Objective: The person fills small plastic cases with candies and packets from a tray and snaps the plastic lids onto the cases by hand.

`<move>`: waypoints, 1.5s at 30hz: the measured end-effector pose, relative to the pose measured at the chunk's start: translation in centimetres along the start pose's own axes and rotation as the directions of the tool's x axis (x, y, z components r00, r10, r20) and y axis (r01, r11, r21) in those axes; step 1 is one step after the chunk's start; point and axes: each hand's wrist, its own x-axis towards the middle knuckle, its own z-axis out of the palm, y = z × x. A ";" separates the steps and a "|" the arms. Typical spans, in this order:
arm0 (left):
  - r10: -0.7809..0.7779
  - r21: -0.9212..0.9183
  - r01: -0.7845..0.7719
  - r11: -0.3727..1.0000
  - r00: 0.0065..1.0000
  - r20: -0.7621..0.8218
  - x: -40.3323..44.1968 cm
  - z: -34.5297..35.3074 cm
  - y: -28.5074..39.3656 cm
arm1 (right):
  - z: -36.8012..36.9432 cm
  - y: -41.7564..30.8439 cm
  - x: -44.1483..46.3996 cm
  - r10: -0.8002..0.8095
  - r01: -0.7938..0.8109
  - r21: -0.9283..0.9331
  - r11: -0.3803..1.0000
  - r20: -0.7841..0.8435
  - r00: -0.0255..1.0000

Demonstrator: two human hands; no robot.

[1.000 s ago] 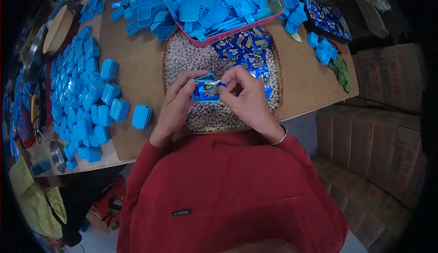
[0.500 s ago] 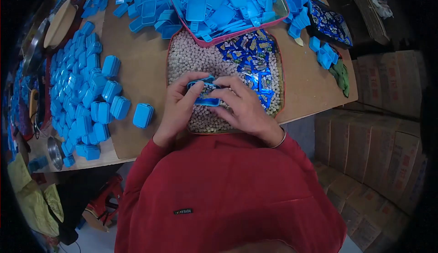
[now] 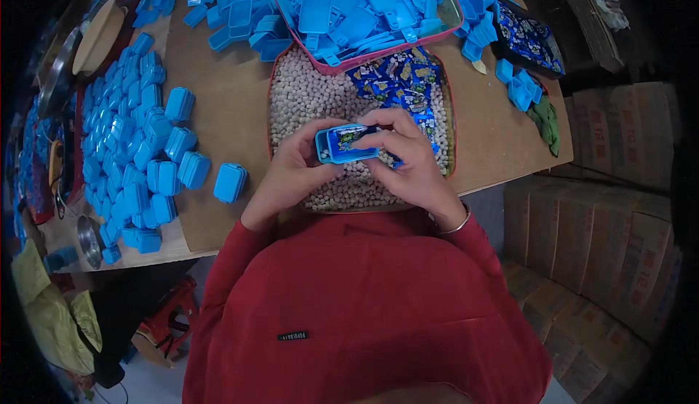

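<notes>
Toward the bench's [image 3: 502, 131] far edge, the view cuts off the pink-rimmed bin [image 3: 378, 58]; the right hand [image 3: 411, 162] partly hides the blue packet [image 3: 344, 140]; carton lettering [image 3: 642, 276] is blurred.

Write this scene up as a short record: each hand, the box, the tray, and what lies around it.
Left hand: grips the box's left end
Right hand: at its right end, fingers over the packet
Box: blue, open, above the tray
Packet: blue, shiny, in the box
Tray: white pellets, more packets
Beyond tray: bin of blue parts
Left: closed boxes, piled
Right: green cloth, cartons
</notes>
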 end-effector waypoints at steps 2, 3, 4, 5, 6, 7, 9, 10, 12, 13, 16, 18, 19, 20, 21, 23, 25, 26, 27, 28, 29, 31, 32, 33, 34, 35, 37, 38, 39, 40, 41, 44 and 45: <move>0.005 0.052 -0.005 0.999 1.000 0.015 0.3 -0.2 -0.4 | 0.2 0.1 -0.1 -0.004 0.004 -0.022 1.000 0.016 1.000; 0.007 0.049 -0.007 0.999 1.000 0.011 0.3 0.0 -0.3 | 0.4 0.1 -0.2 -0.003 0.003 -0.027 1.000 0.019 1.000; 0.008 0.045 -0.008 0.999 1.000 0.006 0.3 0.2 -0.1 | 0.5 0.0 -0.3 -0.001 0.002 -0.031 1.000 0.022 1.000; 0.009 0.042 -0.009 0.999 1.000 -0.001 0.2 0.3 0.0 | 0.5 0.1 -0.3 -0.018 0.020 -0.061 0.998 0.021 1.000; 0.040 0.064 -0.040 0.997 0.999 -0.008 0.1 0.4 -0.1 | 0.5 0.1 -0.4 -0.033 0.035 -0.092 0.995 0.020 0.999; 0.071 0.085 -0.070 0.994 0.997 -0.013 0.1 0.5 -0.2 | 0.4 0.1 -0.6 -0.047 0.049 -0.124 0.991 0.020 0.999; 0.086 0.163 -0.082 0.983 0.996 -0.017 0.0 0.8 -0.3 | 0.6 0.3 -0.9 -0.032 0.032 -0.128 0.991 0.001 0.999; 0.068 0.220 -0.063 0.973 0.997 -0.019 -0.2 1.1 0.1 | 0.7 0.3 -1.0 -0.025 0.024 -0.130 0.991 -0.007 1.000; 0.033 0.239 -0.034 0.970 0.999 0.008 -0.4 1.4 0.5 | 0.0 -0.4 -0.8 0.054 -0.053 0.027 0.998 -0.017 0.998; 0.017 0.201 -0.024 0.979 0.999 0.039 -0.5 1.5 0.6 | -0.5 -0.7 -0.6 0.092 -0.090 0.106 0.990 -0.018 0.996; -0.018 0.086 0.015 0.996 0.999 0.044 -0.5 1.3 0.6 | -1.7 -0.6 -0.6 0.076 -0.079 0.065 0.995 0.037 0.996; -0.019 0.065 0.017 0.998 0.999 0.029 -0.3 1.2 0.7 | -1.5 -1.4 -0.2 0.062 -0.061 -0.022 0.998 0.035 0.997; -0.012 0.083 0.010 0.997 1.000 0.026 -0.3 1.3 0.9 | -1.4 -1.8 -0.2 0.057 -0.055 -0.065 0.996 0.035 0.998; -0.005 0.100 0.003 0.995 1.000 0.024 -0.4 1.4 0.9 | -1.4 -2.0 -0.2 0.048 -0.044 -0.092 0.995 0.048 0.998; 0.015 0.126 -0.019 0.992 0.999 0.030 -0.4 1.4 0.8 | -1.4 -2.1 -0.1 0.038 -0.031 -0.118 0.993 0.062 0.997; 0.058 0.179 -0.064 0.982 0.997 0.041 -0.4 1.3 0.7 | -1.5 -2.0 0.1 -0.011 0.021 -0.123 0.992 0.082 0.997; 0.065 0.192 -0.072 0.979 0.997 0.044 -0.5 1.2 0.6 | -1.6 -1.4 0.3 -0.084 0.092 -0.082 0.992 0.092 0.992; 0.068 0.199 -0.076 0.977 0.997 0.048 -0.5 1.3 0.6 | -1.5 -1.2 0.2 -0.103 0.112 -0.104 0.988 0.086 0.991; 0.074 0.204 -0.082 0.976 0.996 0.046 -0.6 1.4 0.8 | -1.4 -0.9 0.1 -0.122 0.132 -0.126 0.983 0.081 0.989; 0.081 0.208 -0.088 0.974 0.996 0.043 -0.6 1.6 1.2 | -1.2 -0.5 0.0 -0.142 0.152 -0.148 0.977 0.077 0.987; 0.089 0.213 -0.096 0.972 0.995 0.041 -0.6 1.7 1.4 | -0.7 -0.3 -0.2 -0.151 0.158 -0.171 0.973 0.056 0.987; 0.133 0.246 -0.115 0.962 0.989 -0.061 -0.3 1.2 0.1 | 0.6 -0.6 -0.3 -0.171 0.169 -0.225 0.960 0.009 0.985; 0.164 0.263 -0.131 0.956 0.981 -0.106 0.0 1.1 -0.3 | 0.5 -0.8 0.1 -0.132 0.142 -0.145 0.979 0.077 0.988; 0.128 0.221 -0.092 0.971 0.979 -0.158 -0.1 1.4 0.2 | 0.1 -0.6 0.6 -0.086 0.086 0.002 0.996 0.085 0.993; 0.143 0.268 -0.099 0.958 0.978 -0.150 -0.3 1.8 0.4 | -0.2 -0.5 0.9 -0.037 0.023 0.151 0.988 0.097 0.995; 0.156 0.316 -0.106 0.943 0.978 -0.139 -0.5 2.1 0.6 | -0.3 0.1 1.4 0.000 -0.019 0.212 0.977 0.088 0.996; 0.272 0.497 -0.213 0.841 0.961 -0.049 -0.1 1.5 0.3 | 0.7 0.3 1.3 0.327 -0.341 0.208 0.917 0.098 0.940; 0.247 0.427 -0.202 0.882 0.968 -0.053 -0.1 1.4 0.4 | 0.6 0.0 1.5 0.284 -0.295 0.180 0.938 0.084 0.955; 0.219 0.351 -0.185 0.918 0.974 -0.061 -0.2 1.6 0.7 | -0.3 -0.2 2.2 0.234 -0.261 0.202 0.944 0.148 0.961; 0.184 0.269 -0.158 0.950 0.980 -0.075 -0.6 1.8 0.7 | -1.3 -0.3 2.9 0.185 -0.235 0.231 0.944 0.220 0.958; 0.148 0.250 -0.125 0.960 0.986 -0.076 -0.7 1.4 0.4 | -2.2 -0.2 3.6 0.136 -0.218 0.269 0.938 0.293 0.946; 0.065 0.110 -0.050 0.993 0.989 -0.136 0.1 0.7 0.4 | -4.6 2.1 7.3 0.083 -0.088 -0.051 0.995 -0.080 0.993; 0.058 0.077 -0.048 0.996 0.989 -0.133 0.0 0.7 0.5 | -5.3 3.7 8.5 0.044 -0.117 -0.327 0.938 -0.223 0.974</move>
